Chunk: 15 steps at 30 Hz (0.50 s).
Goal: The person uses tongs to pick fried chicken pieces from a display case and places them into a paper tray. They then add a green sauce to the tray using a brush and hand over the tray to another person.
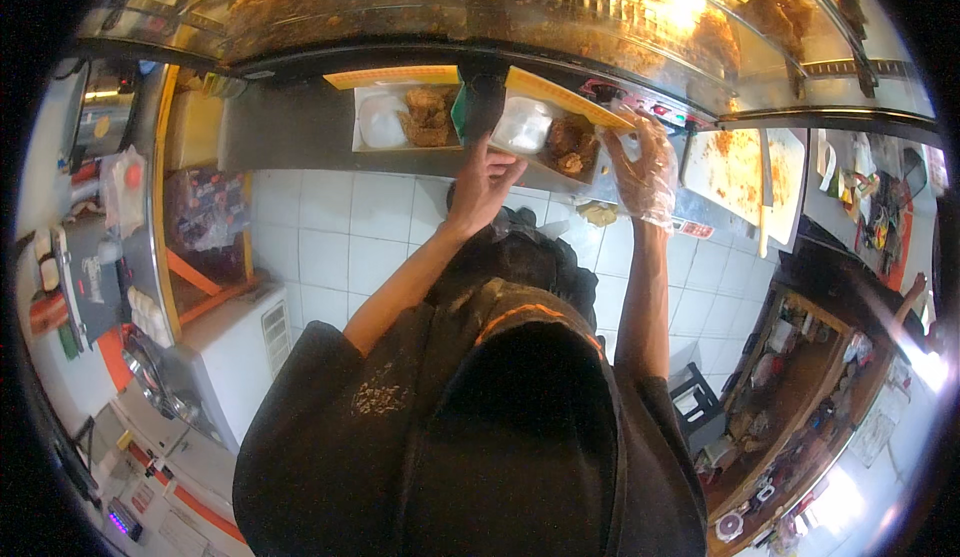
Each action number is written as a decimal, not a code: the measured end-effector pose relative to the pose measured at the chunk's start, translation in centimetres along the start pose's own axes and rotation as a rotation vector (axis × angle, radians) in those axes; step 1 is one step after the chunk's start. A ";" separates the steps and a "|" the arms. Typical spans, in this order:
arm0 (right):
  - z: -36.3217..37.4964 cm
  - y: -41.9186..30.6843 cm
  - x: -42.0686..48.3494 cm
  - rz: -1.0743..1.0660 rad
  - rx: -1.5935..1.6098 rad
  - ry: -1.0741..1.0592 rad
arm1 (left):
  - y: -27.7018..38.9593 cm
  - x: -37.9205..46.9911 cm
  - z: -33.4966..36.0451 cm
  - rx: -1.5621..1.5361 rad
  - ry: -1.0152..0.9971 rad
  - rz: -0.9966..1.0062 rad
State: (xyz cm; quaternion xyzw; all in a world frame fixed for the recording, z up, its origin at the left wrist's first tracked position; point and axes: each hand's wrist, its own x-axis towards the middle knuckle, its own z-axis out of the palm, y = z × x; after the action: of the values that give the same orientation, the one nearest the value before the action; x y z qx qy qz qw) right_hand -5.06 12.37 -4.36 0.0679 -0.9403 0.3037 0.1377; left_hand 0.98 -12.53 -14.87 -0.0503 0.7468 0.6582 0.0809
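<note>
An open paper food box is between my two hands at the counter's front edge. Inside it are a white wrapped portion on the left and brown fried chicken on the right. My bare left hand has its fingers at the box's front left corner. My right hand, in a clear plastic glove, grips the right end near the raised yellow lid. A second open box stands to the left, with a similar white portion and fried chicken.
A glass display case with fried food runs behind the counter. At right, a knife lies across a stained white cutting board. Wooden shelves stand at lower right, a white appliance at left.
</note>
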 end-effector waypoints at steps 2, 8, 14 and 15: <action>-1.2 0.4 -0.4 0.146 0.061 -0.123 | 0.8 0.0 1.5 0.014 -0.010 0.001; -1.7 7.4 -3.9 0.457 0.211 -0.038 | 0.4 0.2 7.2 0.028 -0.041 -0.040; -0.5 11.6 -6.9 0.488 0.148 -0.171 | -0.9 -1.7 7.3 0.011 0.111 -0.082; -0.3 11.7 -6.9 0.463 0.169 -0.196 | -0.7 -1.6 7.1 0.003 0.143 -0.087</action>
State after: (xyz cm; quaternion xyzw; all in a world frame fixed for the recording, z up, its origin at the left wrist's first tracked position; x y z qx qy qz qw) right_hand -0.86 22.28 -12.71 -0.1088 -0.9110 0.3965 -0.0334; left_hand 3.11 -5.67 -16.14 -0.1294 0.7489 0.6475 0.0562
